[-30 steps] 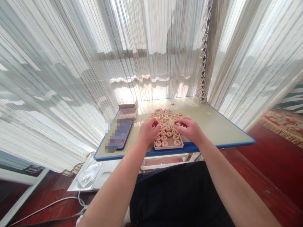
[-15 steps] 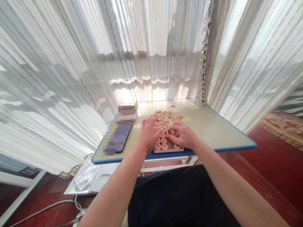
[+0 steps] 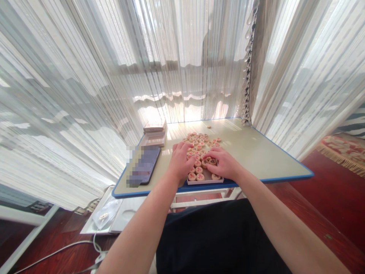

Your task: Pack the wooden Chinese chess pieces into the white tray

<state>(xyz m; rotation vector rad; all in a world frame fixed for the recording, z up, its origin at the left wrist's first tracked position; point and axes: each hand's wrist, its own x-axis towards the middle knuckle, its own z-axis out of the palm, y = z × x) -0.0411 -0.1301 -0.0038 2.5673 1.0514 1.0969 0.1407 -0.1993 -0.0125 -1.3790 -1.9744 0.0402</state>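
Observation:
Round wooden xiangqi pieces (image 3: 198, 144) with red and dark characters lie in a loose heap on the pale table top (image 3: 256, 156). Nearer me, a shallow white box (image 3: 205, 182) holds several more pieces in rows. My left hand (image 3: 180, 161) rests curled over the left side of the heap, beside the box. My right hand (image 3: 221, 164) lies with its fingertips on pieces at the box's far end. Both hands touch pieces, but I cannot tell whether either holds one.
A phone with a blurred screen (image 3: 144, 165) lies left of the hands, and stacked box lids (image 3: 154, 133) stand behind it. A lone piece (image 3: 209, 126) sits near the far edge. Sheer curtains (image 3: 85, 76) hang beyond the table, and a white tray with cable (image 3: 105, 217) sits on the red floor.
My hands have drawn closer together over the box's far end. My right hand has moved left, and pieces have bunched under its fingers. The view has shifted slightly.

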